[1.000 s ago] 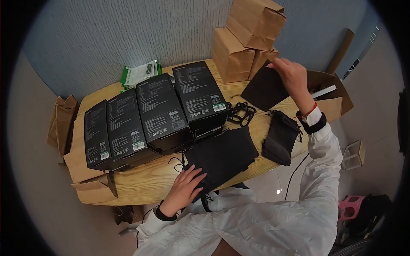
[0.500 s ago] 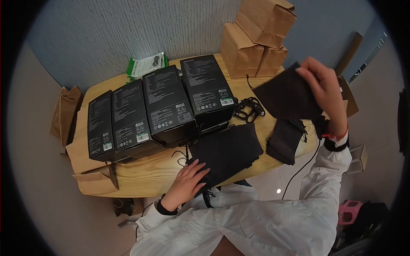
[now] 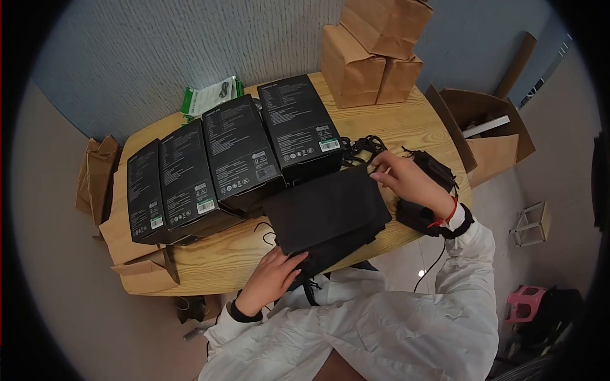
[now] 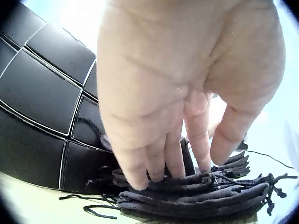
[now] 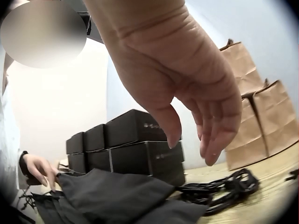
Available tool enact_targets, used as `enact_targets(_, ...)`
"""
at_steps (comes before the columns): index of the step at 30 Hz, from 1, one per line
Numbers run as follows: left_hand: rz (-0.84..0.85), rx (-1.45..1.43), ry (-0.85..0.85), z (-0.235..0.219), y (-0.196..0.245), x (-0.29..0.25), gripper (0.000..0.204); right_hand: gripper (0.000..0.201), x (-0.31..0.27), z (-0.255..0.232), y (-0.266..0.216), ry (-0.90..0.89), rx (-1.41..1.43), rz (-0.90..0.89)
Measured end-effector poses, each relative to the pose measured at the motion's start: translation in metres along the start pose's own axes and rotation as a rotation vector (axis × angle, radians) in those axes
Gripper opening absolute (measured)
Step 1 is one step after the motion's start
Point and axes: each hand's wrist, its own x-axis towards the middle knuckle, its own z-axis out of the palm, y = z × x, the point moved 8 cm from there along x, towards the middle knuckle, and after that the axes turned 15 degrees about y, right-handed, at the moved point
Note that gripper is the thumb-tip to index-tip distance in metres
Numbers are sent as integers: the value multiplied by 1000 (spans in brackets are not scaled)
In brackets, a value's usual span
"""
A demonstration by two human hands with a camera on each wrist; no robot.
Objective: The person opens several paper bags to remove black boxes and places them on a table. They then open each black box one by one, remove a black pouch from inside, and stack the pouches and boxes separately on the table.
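Observation:
A stack of black drawstring pouches (image 4: 191, 203) lies at the table's front, its cords trailing off the ends. On top is a flat black pouch (image 3: 324, 206), raised a little in the right wrist view. My left hand (image 3: 270, 279) rests on the near left edge of the stack, fingers extended down onto the cloth in the left wrist view. My right hand (image 3: 413, 184) hovers by the top pouch's far right corner, thumb and fingers apart with nothing between them in the right wrist view. Partly behind that hand lies another group of black pouches (image 3: 434, 171).
Several black boxes (image 3: 238, 146) stand stacked on the left and middle of the table. Behind them are green packets (image 3: 210, 98). A coil of black cable (image 5: 224, 191) lies right of the boxes. Paper bags (image 3: 352, 63) stand at the back, and an open carton (image 3: 489, 152) stands right.
My right hand has carried a pouch from the right side onto the stack, then released it. My left hand has stayed on the stack.

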Motion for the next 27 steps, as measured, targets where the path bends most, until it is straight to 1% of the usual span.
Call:
enact_targets(1, -20, -54, 21, -6, 4, 2, 27, 20, -5, -9, 7, 72, -72, -96)
enact_targets(2, -14, -61, 17, -10, 5, 2, 27, 27, -7, -24, 22, 137, -150, 5)
enact_targets(4, -113, -127, -43, -14, -2, -5, 29, 34, -20, -46, 51, 68, -263, 114)
enact_targets(5, -167, -155, -40, -14, -5, -7, 30, 46, -30, -50, 60, -19, -343, 60)
enact_targets(6, -163, -161, -47, -12, -2, -3, 30, 52, -45, -47, 71, -104, -384, 54)
enact_targets(7, -73, -78, 79, -19, 6, 6, 32, 58, -60, -41, 78, -189, -424, 48)
enact_targets(8, 16, 6, 209, -27, 15, 14, 34, 61, -73, -34, 89, -285, -445, 156)
enact_targets(9, 18, 2, 206, -26, 20, 19, 34, 61, -80, -31, 91, -283, -448, 160)
enact_targets(11, 118, 255, 125, -18, 31, 26, 44, 58, -90, -27, 92, -273, -407, 155)
enact_targets(12, 117, 255, 128, -14, 29, 25, 44, 44, -90, -33, 83, -177, -364, 93)
enact_targets(13, 84, 203, 126, -9, 23, 22, 49, 44, -92, -34, 81, -178, -364, 90)
enact_targets(14, 51, 153, 122, -7, 19, 20, 54, 36, -91, -38, 77, -129, -361, 70)
enact_targets(15, 50, 156, 122, -8, 18, 18, 54, 28, -90, -41, 72, -79, -357, 50)
enact_targets(16, -26, 72, 139, -10, 14, 17, 55, 28, -91, -42, 70, -79, -354, 49)
enact_targets(17, -103, -13, 157, -12, 9, 16, 55, 22, -90, -45, 66, -52, -422, 22)
enact_targets(18, -105, -11, 159, -13, 9, 16, 55, 16, -90, -49, 61, -26, -490, -5)
enact_targets(19, -122, -31, 152, -13, 8, 15, 54, 16, -89, -52, 57, -28, -490, -8)
enact_targets(21, -141, -50, 149, -13, 5, 14, 53, 14, -83, -72, 44, 139, -624, -51)
enact_targets(22, -66, 42, 98, -8, 6, 13, 52, 14, -78, -78, 36, 138, -623, -55)
enact_targets(23, 10, 135, 45, -3, 7, 11, 51, 13, -69, -91, 19, 217, -612, -105)
enact_targets(24, 10, 137, 43, -2, 6, 10, 51, 12, -60, -104, 5, 297, -600, -154)
enact_targets(25, 6, 144, 36, 0, 5, 9, 51, 9, -51, -108, -2, 271, -536, -168)
enact_targets(26, 4, 151, 29, 1, 4, 9, 50, 9, -43, -112, -3, 274, -535, -167)
enact_targets(27, 7, 153, 30, 1, 5, 8, 50, 10, -36, -106, -1, 161, -492, -164)
